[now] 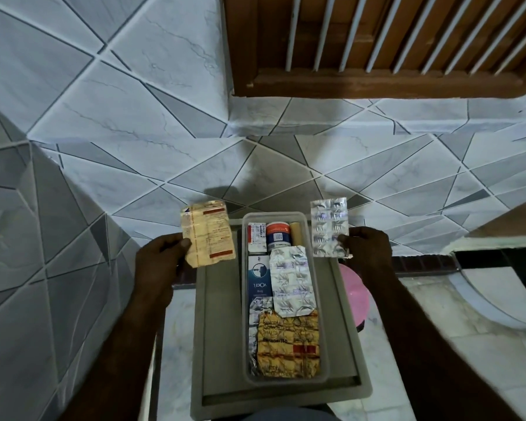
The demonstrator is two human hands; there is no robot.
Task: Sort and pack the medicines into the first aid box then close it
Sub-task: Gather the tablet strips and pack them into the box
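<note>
A clear plastic first aid box [325, 329] sits open on a grey tray [222, 329]. Inside lie a gold foil tablet strip [287, 344] at the near end, a silver blister strip [292, 284], a blue and white carton [259, 281], a small red and white carton [256, 237] and a round jar [278, 235]. My left hand [158, 259] holds a yellow foil tablet strip [208, 233] up, left of the box. My right hand [366, 247] pinches a silver blister strip [330, 227] upright, just right of the box's far end.
The tray rests on a stand over a tiled floor. A tiled wall [134, 117] rises behind, with a wooden slatted frame [392, 44] at the upper right. A pink round object [354, 293] lies under the tray's right side. A black metal frame [498, 259] stands to the right.
</note>
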